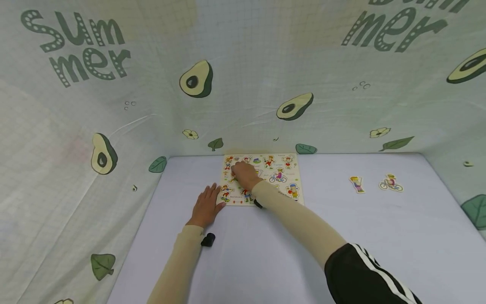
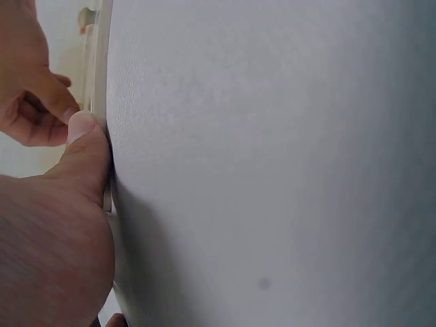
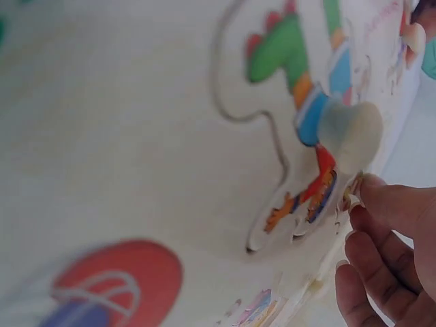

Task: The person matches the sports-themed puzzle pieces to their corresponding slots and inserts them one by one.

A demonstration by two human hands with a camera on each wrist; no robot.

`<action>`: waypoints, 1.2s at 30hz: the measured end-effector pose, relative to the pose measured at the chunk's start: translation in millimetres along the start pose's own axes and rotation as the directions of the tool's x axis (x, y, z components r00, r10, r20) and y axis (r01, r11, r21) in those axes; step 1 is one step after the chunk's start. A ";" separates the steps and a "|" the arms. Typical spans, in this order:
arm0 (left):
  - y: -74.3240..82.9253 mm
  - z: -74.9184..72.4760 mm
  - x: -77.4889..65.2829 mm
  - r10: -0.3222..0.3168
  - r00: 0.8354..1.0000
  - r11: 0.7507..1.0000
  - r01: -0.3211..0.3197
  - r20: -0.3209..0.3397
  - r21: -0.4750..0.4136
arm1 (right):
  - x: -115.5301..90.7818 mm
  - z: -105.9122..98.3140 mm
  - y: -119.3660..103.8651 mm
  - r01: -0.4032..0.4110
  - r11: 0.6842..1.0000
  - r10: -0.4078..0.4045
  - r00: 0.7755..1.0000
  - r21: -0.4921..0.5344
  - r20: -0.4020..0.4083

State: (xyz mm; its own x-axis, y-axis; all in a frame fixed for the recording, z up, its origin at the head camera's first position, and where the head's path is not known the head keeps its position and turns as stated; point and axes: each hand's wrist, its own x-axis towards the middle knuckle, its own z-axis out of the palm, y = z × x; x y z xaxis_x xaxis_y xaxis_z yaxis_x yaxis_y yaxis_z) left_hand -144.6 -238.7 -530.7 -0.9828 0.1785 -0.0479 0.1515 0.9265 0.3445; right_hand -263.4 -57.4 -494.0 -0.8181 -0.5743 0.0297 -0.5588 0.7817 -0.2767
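A cream picture puzzle board (image 1: 295, 174) with sports figures lies at the back of the table. My left hand (image 1: 206, 206) rests beside its front left corner with fingers straight, and the thumb (image 2: 85, 153) lies along the board's edge. My right hand (image 1: 244, 174) reaches over the left part of the board, fingers curled. In the right wrist view, its thumb and forefinger pinch a small puzzle piece (image 3: 352, 194), mostly hidden by the fingertips. Close to them, a pale round knob (image 3: 357, 136) stands on an inset figure.
Two loose puzzle pieces lie to the right on the white table (image 1: 243, 261): a small standing figure (image 1: 357, 185) and a cyclist (image 1: 390, 183). A cloth backdrop (image 1: 243, 76) printed with avocados and leaves rises behind the table and on both sides.
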 end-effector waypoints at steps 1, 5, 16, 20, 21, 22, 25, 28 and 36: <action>1.0 0.0 0.3 -0.001 1.000 1.000 0.001 0.003 -0.004 | -1.4 -0.6 0.2 -0.003 1.000 0.003 1.000 0.005 -0.001; 4.6 -1.7 0.6 -0.024 0.999 1.000 0.024 0.034 -0.010 | -7.6 -5.2 1.5 -0.009 1.000 0.009 1.000 0.015 0.003; 9.2 -4.4 -2.9 -0.050 0.997 0.999 0.050 0.056 0.017 | -48.1 -29.3 25.8 -0.012 0.999 0.009 0.995 -0.033 -0.101; 11.5 -6.3 -4.7 -0.049 0.997 0.999 0.049 0.051 0.003 | -72.0 -39.7 42.9 0.005 0.995 -0.021 0.988 -0.103 -0.154; 11.2 -6.1 -4.8 -0.047 0.998 0.999 0.047 0.050 0.001 | -78.7 -41.9 47.1 0.006 0.993 -0.025 0.987 -0.120 -0.160; 10.8 -5.6 -4.8 -0.045 0.998 0.999 0.045 0.047 0.004 | -85.6 -44.7 51.2 0.006 0.991 -0.028 0.986 -0.131 -0.163; 8.5 -3.1 -4.3 -0.044 0.998 0.999 0.043 0.049 0.016 | -105.6 -51.5 63.2 0.005 0.985 -0.036 0.983 -0.170 -0.178; 6.9 -2.4 -4.1 -0.046 0.997 0.999 0.045 0.058 0.019 | -123.3 -56.4 74.7 0.000 0.982 -0.040 0.978 -0.190 -0.205; 10.8 -7.0 -6.3 -0.043 0.997 0.999 0.044 0.066 -0.007 | -167.1 -68.1 103.6 -0.035 0.982 -0.016 0.964 -0.185 -0.266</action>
State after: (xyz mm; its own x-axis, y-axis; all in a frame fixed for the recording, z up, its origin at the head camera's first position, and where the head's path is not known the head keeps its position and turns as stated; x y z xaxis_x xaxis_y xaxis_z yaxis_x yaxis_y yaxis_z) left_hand -137.6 -232.2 -520.1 -0.9792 0.1600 -0.1249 0.1076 0.9309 0.3490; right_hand -193.9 136.1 -462.3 -0.8159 -0.5011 0.2885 -0.5453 0.8328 -0.0954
